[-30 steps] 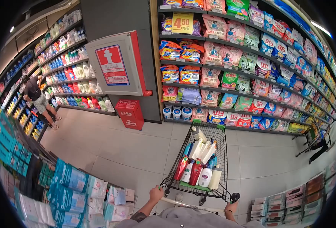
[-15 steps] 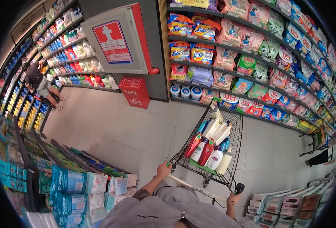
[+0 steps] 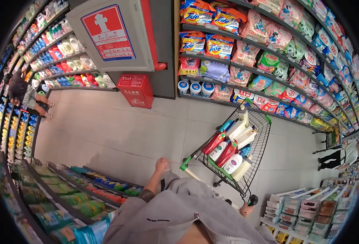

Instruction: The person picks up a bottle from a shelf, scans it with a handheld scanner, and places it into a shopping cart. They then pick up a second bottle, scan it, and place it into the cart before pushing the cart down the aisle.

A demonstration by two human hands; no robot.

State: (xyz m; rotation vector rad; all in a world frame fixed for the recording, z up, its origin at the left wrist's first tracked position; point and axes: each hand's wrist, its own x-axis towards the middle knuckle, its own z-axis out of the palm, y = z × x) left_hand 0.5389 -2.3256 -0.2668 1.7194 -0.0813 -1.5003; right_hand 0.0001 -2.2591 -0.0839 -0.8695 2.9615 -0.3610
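A black wire shopping cart (image 3: pixel 256 156) with green corner pieces stands in front of me, turned at an angle. In it lie several bottles, among them a red bottle (image 3: pixel 227 153) and a white bottle with a purple label (image 3: pixel 233 164), plus cream-coloured bottles (image 3: pixel 237 129). My right hand (image 3: pixel 246 209) is closed around the right end of the cart's handle, beside a black round fitting (image 3: pixel 252 199). Off the handle, to the left of its green end (image 3: pixel 184 164), my left hand (image 3: pixel 162 164) hangs with its fingers loosely apart, holding nothing.
Shelves of detergent bags (image 3: pixel 244 53) curve along the far side. A red fire-extinguisher box (image 3: pixel 135 91) stands below a fire hydrant cabinet (image 3: pixel 106 36). One person (image 3: pixel 25 91) is at the left shelves, another (image 3: pixel 344 154) at the right by a second cart (image 3: pixel 333 138). Packaged goods hang close at both sides.
My left hand has let go of the handle and moved left and up. The view has shifted forward along the aisle, and the left-hand shelf now shows different goods. My right hand stays on the handle.
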